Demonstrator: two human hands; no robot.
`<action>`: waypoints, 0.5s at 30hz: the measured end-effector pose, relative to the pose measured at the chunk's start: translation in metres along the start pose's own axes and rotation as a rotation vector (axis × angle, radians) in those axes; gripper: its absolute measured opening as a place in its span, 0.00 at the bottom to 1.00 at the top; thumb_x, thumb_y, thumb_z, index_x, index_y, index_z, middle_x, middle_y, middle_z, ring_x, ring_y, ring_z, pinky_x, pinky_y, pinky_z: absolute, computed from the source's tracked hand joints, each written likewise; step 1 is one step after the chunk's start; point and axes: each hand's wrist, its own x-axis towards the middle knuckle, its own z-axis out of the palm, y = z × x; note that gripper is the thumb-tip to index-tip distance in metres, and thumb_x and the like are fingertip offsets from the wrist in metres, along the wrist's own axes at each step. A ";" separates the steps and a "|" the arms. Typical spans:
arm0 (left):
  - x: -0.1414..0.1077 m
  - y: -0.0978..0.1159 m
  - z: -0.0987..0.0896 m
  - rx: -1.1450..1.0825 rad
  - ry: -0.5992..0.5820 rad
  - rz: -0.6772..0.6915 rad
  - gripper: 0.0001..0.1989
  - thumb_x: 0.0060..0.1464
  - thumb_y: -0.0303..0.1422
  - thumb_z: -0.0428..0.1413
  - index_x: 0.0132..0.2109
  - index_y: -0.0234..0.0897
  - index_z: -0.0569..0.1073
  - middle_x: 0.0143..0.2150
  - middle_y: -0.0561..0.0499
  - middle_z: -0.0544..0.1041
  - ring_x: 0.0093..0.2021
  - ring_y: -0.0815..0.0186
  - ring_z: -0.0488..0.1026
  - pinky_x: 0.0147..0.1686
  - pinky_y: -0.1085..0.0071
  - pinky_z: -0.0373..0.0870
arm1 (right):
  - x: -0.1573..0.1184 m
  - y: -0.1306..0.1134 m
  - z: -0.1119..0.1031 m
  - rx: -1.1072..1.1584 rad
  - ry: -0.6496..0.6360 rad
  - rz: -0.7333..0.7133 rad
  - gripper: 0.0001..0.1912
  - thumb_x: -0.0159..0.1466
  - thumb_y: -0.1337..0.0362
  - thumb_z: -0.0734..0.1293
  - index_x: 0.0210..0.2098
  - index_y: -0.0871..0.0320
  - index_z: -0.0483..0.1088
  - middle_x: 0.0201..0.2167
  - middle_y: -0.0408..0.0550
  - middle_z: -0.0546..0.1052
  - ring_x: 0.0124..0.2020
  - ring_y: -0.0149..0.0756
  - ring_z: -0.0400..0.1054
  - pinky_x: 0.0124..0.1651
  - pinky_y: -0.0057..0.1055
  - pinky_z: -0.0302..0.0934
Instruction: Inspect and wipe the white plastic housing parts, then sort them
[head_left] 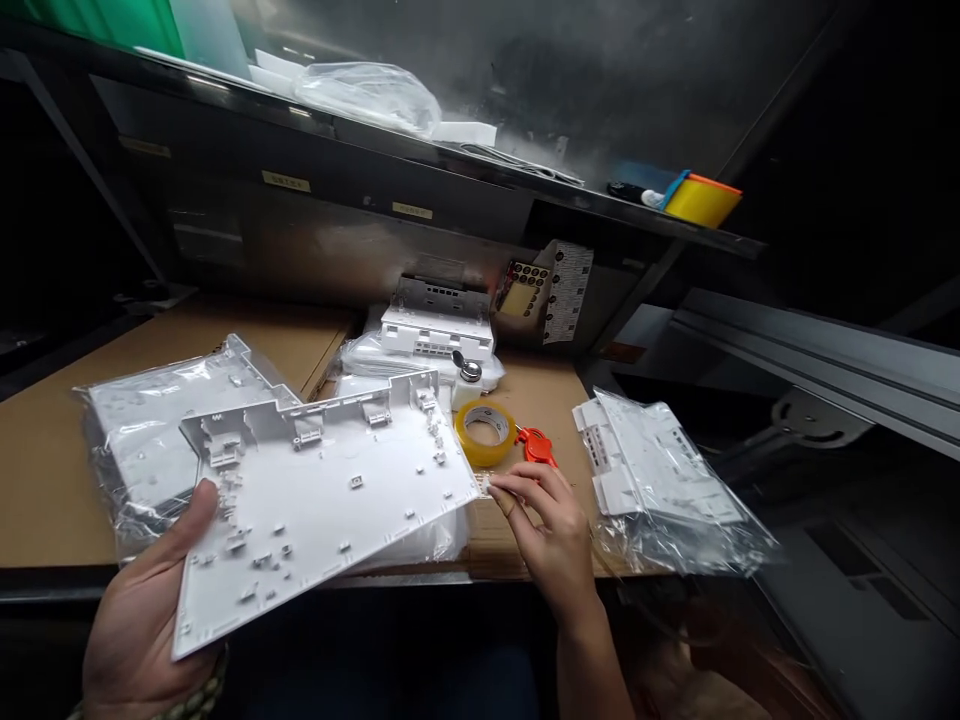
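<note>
White plastic is being handled: right of a bagged panel [157, 420] on the desk [45, 480], a moulded housing panel [315, 510] is being gripped by its left edge in the left hand [146, 620], tilted above the desk's front edge. At its right corner the right hand [551, 525] is being held with fingertips together; whether corner or small piece is being pinched cannot be told. Apparently that corner is being worked on; steady support is probably being called for next.
</note>
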 end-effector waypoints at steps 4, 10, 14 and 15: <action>-0.002 0.001 -0.002 0.058 0.061 -0.013 0.38 0.70 0.39 0.50 0.74 0.61 0.33 0.64 0.59 0.72 0.69 0.52 0.58 0.66 0.48 0.64 | -0.006 0.007 0.000 0.094 -0.027 -0.025 0.10 0.68 0.70 0.70 0.46 0.51 0.79 0.43 0.47 0.77 0.46 0.37 0.73 0.50 0.35 0.68; -0.002 0.033 -0.041 0.132 0.112 -0.283 0.44 0.65 0.46 0.54 0.73 0.63 0.31 0.59 0.59 0.76 0.67 0.49 0.61 0.61 0.46 0.71 | 0.015 0.021 -0.005 0.044 0.048 0.054 0.06 0.68 0.67 0.71 0.43 0.51 0.81 0.40 0.47 0.78 0.43 0.38 0.73 0.47 0.36 0.70; -0.002 0.050 -0.077 0.246 0.070 -0.461 0.33 0.67 0.46 0.49 0.74 0.63 0.45 0.43 0.56 0.85 0.55 0.47 0.76 0.50 0.50 0.81 | 0.040 0.004 -0.005 0.204 0.203 0.063 0.07 0.68 0.67 0.71 0.44 0.51 0.80 0.42 0.46 0.77 0.45 0.36 0.74 0.48 0.34 0.71; -0.002 0.049 -0.083 0.255 0.033 -0.432 0.30 0.69 0.43 0.46 0.73 0.62 0.49 0.38 0.56 0.86 0.51 0.48 0.79 0.47 0.53 0.83 | 0.044 -0.001 -0.003 0.225 0.203 0.041 0.08 0.68 0.67 0.71 0.44 0.51 0.80 0.42 0.46 0.77 0.45 0.36 0.74 0.48 0.34 0.71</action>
